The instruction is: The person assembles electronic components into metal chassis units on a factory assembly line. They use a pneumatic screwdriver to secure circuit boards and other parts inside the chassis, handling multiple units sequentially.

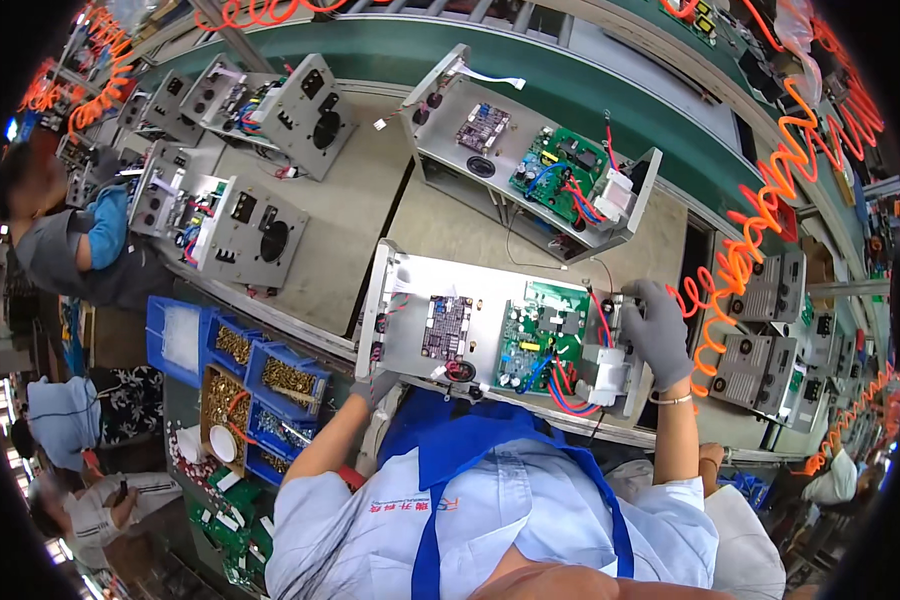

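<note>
In front of me lies an open grey metal chassis (420, 275) with upright end panels. A green circuit board (545, 335) and a smaller dark circuit board (447, 328) are mounted on its inner face. Red and blue wires (562, 390) run beside a white block (608, 370) at the right end. My right hand (658, 332), in a grey glove, is closed over the chassis's right end panel. My left hand (375, 385), also gloved, touches the near left corner; its fingers are mostly hidden by the metal edge.
A second open chassis (480, 90) stands just beyond, with more units (260, 235) along the line at left. Blue bins (288, 378) of brass fasteners sit at lower left. Orange coiled hoses (735, 265) hang at right, near several grey cased units (755, 370). A co-worker (80, 240) works at left.
</note>
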Demonstrator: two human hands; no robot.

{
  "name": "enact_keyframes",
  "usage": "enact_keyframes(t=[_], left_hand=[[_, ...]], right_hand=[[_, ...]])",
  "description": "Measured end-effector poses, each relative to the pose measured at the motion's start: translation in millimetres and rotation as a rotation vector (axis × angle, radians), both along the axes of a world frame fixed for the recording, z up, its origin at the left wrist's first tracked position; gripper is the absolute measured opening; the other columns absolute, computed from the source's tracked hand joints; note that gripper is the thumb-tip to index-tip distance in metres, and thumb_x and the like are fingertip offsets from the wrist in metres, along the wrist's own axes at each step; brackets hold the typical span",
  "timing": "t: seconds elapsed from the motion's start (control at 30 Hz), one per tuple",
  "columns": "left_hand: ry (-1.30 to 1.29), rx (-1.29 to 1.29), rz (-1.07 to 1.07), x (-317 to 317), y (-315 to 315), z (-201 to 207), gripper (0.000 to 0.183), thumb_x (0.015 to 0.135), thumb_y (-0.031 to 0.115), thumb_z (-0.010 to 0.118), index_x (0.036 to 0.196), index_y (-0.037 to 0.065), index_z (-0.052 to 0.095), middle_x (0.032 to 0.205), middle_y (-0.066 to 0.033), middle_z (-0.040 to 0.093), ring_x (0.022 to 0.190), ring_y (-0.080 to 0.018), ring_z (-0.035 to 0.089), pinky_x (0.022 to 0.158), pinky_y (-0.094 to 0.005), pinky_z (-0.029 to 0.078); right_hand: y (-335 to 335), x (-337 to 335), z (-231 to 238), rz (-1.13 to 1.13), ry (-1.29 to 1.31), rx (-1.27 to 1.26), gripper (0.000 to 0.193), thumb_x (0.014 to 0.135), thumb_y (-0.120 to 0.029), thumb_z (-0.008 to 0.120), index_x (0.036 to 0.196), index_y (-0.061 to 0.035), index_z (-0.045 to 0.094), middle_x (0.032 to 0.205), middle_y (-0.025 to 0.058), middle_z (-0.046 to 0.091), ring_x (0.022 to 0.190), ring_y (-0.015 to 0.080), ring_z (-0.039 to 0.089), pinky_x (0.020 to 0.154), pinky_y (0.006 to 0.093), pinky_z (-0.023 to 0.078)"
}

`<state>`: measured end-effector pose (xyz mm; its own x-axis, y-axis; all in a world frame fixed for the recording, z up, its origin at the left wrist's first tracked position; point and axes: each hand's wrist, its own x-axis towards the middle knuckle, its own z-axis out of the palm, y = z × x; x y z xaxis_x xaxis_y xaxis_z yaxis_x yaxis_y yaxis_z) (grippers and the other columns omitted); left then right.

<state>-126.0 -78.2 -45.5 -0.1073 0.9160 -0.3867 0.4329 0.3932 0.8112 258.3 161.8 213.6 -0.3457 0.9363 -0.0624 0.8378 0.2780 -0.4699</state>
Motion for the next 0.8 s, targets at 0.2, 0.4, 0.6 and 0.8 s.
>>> enact_keyframes(t=[0.2, 0.4, 0.6, 0.8], left_hand=[[0.262, -0.332, -0.393, -78, 92, 114, 0.05, 0.078, 0.02, 0.067, 0.125, 0.008, 0.054, 0.105, -0.02, 0.065, 0.093, -0.0343, 0.063, 0.082, -0.0393, 0.051], [0.176, 0.037, 0.006, -94, 237, 139, 0.051, 0.084, 0.03, 0.065, 0.123, 0.001, 0.055, 0.111, -0.0147, 0.063, 0.097, -0.0234, 0.062, 0.086, -0.0325, 0.05], [-0.437, -0.32, -0.626, 9, 301, 79, 0.069, 0.087, 0.037, 0.062, 0.141, 0.003, 0.033, 0.121, -0.0142, 0.057, 0.096, -0.0202, 0.062, 0.076, -0.0306, 0.055], [-0.911, -0.458, -0.385, 68, 319, 16, 0.067, 0.087, 0.036, 0.062, 0.138, 0.003, 0.032, 0.115, -0.0131, 0.059, 0.093, -0.0185, 0.063, 0.07, -0.029, 0.054]], right_hand=[[24, 4, 12, -0.021, -0.043, -0.198, 0.027, 0.08, -0.021, 0.06, 0.101, -0.0047, 0.062, 0.092, 0.0138, 0.062, 0.078, 0.0292, 0.062, 0.07, 0.0355, 0.049], [80, -48, 19, 0.064, -0.059, 0.29, 0.071, 0.071, -0.027, 0.073, 0.132, -0.0088, 0.043, 0.14, 0.0241, 0.033, 0.126, 0.0411, 0.038, 0.1, 0.0435, 0.039], [129, -35, -21, 0.307, 0.03, 0.296, 0.084, 0.058, -0.023, 0.082, 0.132, -0.0103, 0.044, 0.147, 0.0244, 0.018, 0.132, 0.0437, 0.031, 0.108, 0.0441, 0.032], [126, -41, -15, 0.333, -0.081, 0.333, 0.082, 0.056, -0.023, 0.083, 0.129, -0.0118, 0.046, 0.145, 0.0241, 0.024, 0.131, 0.0439, 0.032, 0.105, 0.0436, 0.035]])
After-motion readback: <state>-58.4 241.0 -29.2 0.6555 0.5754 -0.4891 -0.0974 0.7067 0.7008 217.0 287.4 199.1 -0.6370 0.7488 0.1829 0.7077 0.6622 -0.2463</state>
